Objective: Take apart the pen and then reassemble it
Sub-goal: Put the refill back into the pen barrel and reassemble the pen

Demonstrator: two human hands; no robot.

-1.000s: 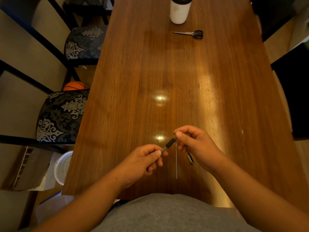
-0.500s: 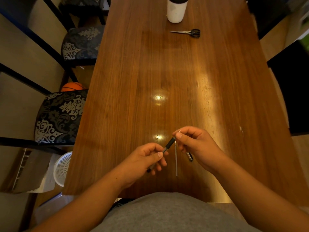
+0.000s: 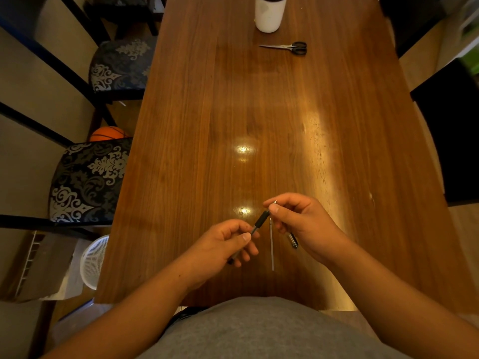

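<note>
- pen barrel [image 3: 261, 221]: held above the near part of the table [image 3: 207, 151], between the two hands. its long axis is seen to run from near-left to far-right, with the near end hidden in the left hand and the dark grip sleeve turned toward the right hand.
- left hand [image 3: 220, 247]: the nearer of the two. its fingers are curled round the thin rear of the barrel, and the thumb is laid on top.
- refill [image 3: 272, 250]: laid flat on the wood just right of the left hand, its length pointing near to far; it appears to be touched by neither hand.
- clip piece [image 3: 293, 240]: laid on the table, partly hidden under the right hand.
- right hand [image 3: 303, 224]: set slightly farther. thumb and forefinger are closed in a pinch on the metal tip [image 3: 274, 202] at the barrel's far-right end; whether that tip is loose or seated cannot be told.
- the coming move is judged to depend on this line: the pinch sits on the barrel's axis, so a twist or pull along that slant would be called for.
- scissors [image 3: 287, 47] and a white container [image 3: 268, 16] are left at the far end, well apart from the hands.
</note>
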